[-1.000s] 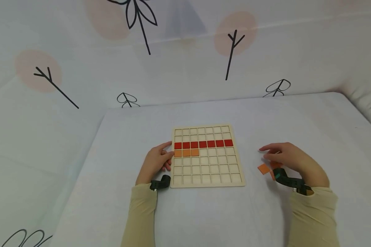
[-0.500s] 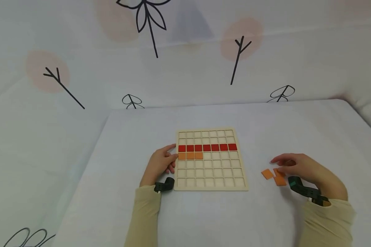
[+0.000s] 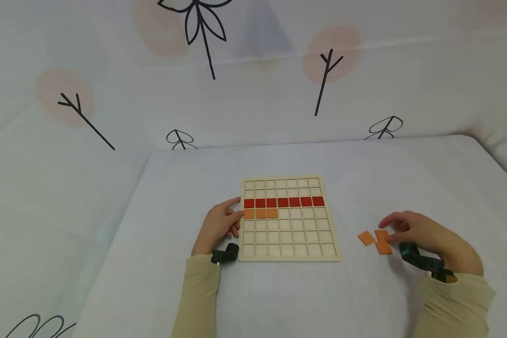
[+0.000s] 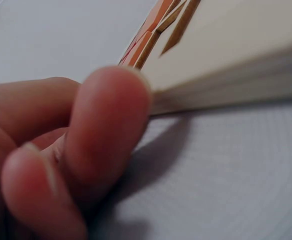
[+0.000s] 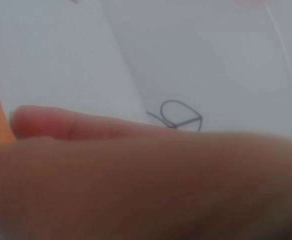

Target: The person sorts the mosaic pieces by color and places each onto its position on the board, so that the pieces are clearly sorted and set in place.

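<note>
My left hand (image 3: 219, 224) rests at the left side of a pale grid board (image 3: 289, 258), index finger and thumb touching its edge. In the left wrist view, the thumb (image 4: 108, 120) lies against the board's side (image 4: 226, 87). Red tiles (image 3: 283, 202) fill one row of the grid; below them, orange tiles (image 3: 260, 213) sit in three cells. Right of the board, my right hand (image 3: 420, 232) is loosely bent over the table, thumb tip right at the edge of an orange tile (image 3: 381, 235). Two more orange tiles (image 3: 366, 238) lie beside it. The palm side is hidden.
A white cloth (image 3: 279, 300) covers the table. Behind it stands a pale curtain (image 3: 262, 103) with plant drawings. Each wrist carries a dark camera mount (image 3: 225, 254), close to the board on the left and near the loose tiles on the right.
My right hand has drawn back toward the right and nearer to me, uncovering the loose orange tiles. The left hand stays at the board's edge. The head view has shifted slightly.
</note>
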Available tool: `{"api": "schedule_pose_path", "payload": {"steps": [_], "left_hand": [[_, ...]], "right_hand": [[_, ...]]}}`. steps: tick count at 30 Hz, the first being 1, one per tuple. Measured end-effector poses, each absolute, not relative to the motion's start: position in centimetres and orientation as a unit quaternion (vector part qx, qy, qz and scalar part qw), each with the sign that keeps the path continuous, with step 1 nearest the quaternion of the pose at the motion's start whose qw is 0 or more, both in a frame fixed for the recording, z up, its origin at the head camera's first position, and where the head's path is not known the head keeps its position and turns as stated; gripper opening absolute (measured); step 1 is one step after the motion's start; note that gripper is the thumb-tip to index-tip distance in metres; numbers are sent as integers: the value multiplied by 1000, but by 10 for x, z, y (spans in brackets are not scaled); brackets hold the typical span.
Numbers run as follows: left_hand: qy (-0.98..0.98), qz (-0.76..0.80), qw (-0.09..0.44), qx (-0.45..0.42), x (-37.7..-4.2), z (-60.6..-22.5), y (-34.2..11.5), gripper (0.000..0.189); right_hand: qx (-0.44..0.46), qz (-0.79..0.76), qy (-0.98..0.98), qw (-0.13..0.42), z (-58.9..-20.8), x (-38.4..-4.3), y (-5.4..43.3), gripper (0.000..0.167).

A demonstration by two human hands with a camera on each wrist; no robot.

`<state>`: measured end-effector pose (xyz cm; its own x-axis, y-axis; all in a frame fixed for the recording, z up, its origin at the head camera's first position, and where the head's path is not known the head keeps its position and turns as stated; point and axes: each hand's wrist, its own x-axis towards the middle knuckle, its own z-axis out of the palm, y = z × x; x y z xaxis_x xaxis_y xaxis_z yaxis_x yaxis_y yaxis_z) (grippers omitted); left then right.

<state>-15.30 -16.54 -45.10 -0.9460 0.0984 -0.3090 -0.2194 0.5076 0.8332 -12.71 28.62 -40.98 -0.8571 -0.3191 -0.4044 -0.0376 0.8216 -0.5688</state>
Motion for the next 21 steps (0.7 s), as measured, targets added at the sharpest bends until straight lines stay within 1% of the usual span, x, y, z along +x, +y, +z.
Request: {"api": "schedule_pose_path", "payload": {"steps": [12, 21], "left_hand": [[860, 484, 159, -38, -153, -451, -167, 51], [857, 488, 161, -40, -152, -450, -165, 50]], "right_hand": [[-97, -281, 926, 234, -411, -128, 281, 25], [-68, -292, 918, 259, -408, -127, 284, 35]]}}
